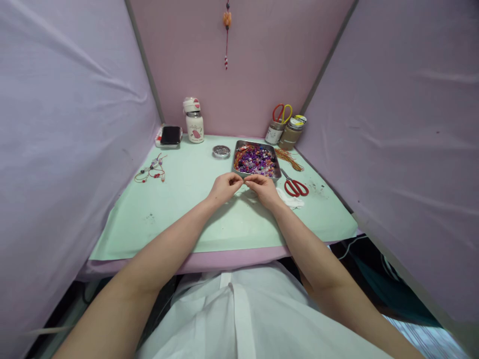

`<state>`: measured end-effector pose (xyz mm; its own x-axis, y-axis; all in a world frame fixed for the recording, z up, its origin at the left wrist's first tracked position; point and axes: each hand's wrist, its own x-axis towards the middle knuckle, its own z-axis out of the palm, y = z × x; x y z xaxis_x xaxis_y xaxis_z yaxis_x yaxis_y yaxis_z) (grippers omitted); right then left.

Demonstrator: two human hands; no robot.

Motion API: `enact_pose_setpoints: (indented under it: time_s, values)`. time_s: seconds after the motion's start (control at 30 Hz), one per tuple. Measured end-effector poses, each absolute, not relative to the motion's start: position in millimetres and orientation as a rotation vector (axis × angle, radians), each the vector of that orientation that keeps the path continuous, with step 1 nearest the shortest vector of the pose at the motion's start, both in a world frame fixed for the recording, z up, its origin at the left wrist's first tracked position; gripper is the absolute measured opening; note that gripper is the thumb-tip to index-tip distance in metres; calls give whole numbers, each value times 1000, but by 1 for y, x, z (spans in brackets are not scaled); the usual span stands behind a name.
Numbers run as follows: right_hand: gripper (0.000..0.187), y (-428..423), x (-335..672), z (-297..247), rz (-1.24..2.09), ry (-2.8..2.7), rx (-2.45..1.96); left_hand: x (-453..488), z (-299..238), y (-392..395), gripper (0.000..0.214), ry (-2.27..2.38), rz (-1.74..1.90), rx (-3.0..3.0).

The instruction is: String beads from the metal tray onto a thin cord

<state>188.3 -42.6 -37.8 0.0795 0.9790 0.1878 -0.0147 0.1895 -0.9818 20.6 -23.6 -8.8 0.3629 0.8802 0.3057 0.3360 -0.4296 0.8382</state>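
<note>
My left hand and my right hand meet fingertip to fingertip above the green mat. Each has thumb and fingers pinched together. Whatever lies between the fingertips is too small to make out. Just beyond them is a metal tray heaped with purple, orange and clear beads, with reddish cords along its left side. A crumpled white cloth or tissue lies beside my right hand. Red-handled scissors rest to the right of the tray.
A round tin stands left of the tray. Farther left are finished-looking beaded cords, a phone on a box and a white bottle. Brown thread, a jar and a scissors holder stand right. A beaded pendant hangs behind.
</note>
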Motion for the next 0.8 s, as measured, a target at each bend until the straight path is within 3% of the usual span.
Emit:
enact_pose_setpoints:
  time_s: [0.8]
  values:
    - [22,-44,186,-36,1001,-1215,-1100,21,-8,-24,15,1061,1029,1975]
